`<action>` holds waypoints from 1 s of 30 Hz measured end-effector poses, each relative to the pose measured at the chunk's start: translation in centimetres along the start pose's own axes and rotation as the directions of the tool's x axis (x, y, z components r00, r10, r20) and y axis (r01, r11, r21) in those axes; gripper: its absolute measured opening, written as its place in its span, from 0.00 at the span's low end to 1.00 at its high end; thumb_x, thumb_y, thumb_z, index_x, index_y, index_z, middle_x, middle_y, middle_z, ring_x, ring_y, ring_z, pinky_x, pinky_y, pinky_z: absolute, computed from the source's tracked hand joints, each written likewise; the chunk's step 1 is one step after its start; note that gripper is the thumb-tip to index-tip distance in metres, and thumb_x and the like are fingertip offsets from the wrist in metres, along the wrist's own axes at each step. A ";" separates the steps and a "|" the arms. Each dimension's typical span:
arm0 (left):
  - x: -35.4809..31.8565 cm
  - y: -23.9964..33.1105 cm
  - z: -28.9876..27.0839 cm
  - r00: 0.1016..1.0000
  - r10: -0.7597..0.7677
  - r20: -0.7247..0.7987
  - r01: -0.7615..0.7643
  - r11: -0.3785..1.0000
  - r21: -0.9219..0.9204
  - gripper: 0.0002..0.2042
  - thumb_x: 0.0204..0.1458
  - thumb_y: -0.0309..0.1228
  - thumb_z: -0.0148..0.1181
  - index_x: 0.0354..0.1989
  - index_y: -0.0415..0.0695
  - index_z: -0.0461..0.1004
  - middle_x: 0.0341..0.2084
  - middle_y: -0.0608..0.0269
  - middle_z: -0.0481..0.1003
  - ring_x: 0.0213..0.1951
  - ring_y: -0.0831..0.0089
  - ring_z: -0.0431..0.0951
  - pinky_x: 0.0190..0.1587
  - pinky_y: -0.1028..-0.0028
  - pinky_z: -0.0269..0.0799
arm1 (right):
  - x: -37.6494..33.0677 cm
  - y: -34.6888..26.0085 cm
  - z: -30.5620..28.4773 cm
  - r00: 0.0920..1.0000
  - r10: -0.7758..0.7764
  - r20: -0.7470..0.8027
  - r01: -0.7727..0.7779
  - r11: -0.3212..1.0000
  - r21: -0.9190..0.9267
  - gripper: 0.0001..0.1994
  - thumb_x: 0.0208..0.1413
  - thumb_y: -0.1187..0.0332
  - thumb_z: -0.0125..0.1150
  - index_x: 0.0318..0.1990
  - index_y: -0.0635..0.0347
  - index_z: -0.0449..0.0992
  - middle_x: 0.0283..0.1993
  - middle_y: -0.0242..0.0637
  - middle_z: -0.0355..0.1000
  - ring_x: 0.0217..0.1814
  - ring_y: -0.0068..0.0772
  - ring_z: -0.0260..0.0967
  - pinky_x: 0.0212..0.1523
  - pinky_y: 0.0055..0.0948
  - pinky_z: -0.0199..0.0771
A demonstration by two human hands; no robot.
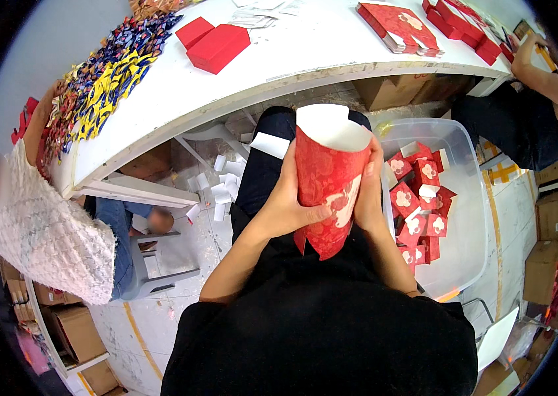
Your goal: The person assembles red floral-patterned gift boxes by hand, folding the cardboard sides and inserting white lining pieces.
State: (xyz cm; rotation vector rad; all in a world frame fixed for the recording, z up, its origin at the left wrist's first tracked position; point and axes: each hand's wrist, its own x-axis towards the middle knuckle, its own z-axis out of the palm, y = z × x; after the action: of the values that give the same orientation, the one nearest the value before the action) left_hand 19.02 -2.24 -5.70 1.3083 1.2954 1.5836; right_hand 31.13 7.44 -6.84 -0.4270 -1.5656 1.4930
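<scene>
Over my lap I hold a red card carton blank (322,171) with a pale flower motif, bowed into a tube with its white inside showing at the top. My left hand (287,206) grips its left side, thumb across the printed front. My right hand (369,188) is closed round the right side, its fingers partly hidden behind the card. Pointed flaps hang at the tube's lower end. A white paper piece (270,144) lies on my thigh, left of the card. Close to my right arm, a clear plastic bin (474,218) holds several small red flower-printed boxes (418,198).
A white table (305,49) curves ahead, bearing red boxes (219,47), flat red blanks (401,28) and a heap of colourful ribbon-like pieces (114,79). White paper scraps (223,188) litter the floor. Co-workers sit left (54,224) and right (517,122); cardboard cartons (543,270) stand at far right.
</scene>
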 end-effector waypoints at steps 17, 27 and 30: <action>-2.2 0.1 -3.9 0.955 -0.296 0.020 0.234 0.712 -0.662 0.23 0.50 0.33 0.45 0.53 0.33 0.60 0.47 0.52 0.69 0.47 0.63 0.72 0.50 0.67 0.67 | 1.3 -0.9 -1.9 0.989 0.144 -0.027 -0.139 0.981 0.135 0.37 0.50 0.80 0.52 0.64 0.55 0.39 0.58 0.46 0.52 0.53 0.30 0.61 0.49 0.28 0.67; 0.2 1.9 -4.6 0.954 -0.228 -0.194 0.135 0.907 -0.399 0.28 0.53 0.34 0.39 0.63 0.42 0.45 0.58 0.53 0.56 0.58 0.67 0.58 0.58 0.70 0.54 | 1.0 -4.2 -1.3 0.757 -0.277 0.592 0.499 0.830 -0.249 0.35 0.29 0.60 0.72 0.52 0.47 0.67 0.65 0.53 0.45 0.68 0.58 0.37 0.63 0.49 0.40; 0.2 2.6 -3.5 0.979 -0.102 -0.175 0.092 0.994 -0.065 0.29 0.56 0.41 0.37 0.64 0.39 0.43 0.60 0.54 0.53 0.64 0.67 0.45 0.63 0.69 0.38 | 1.6 -3.3 -1.5 0.776 -0.297 0.557 0.429 0.895 -0.121 0.35 0.32 0.52 0.70 0.49 0.56 0.64 0.64 0.53 0.48 0.69 0.57 0.36 0.64 0.49 0.38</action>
State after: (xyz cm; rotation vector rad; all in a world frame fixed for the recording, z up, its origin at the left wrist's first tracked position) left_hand 15.76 -3.58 -3.14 1.0717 1.3896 1.6861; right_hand 32.54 8.90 -3.45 0.1863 -2.1344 1.1611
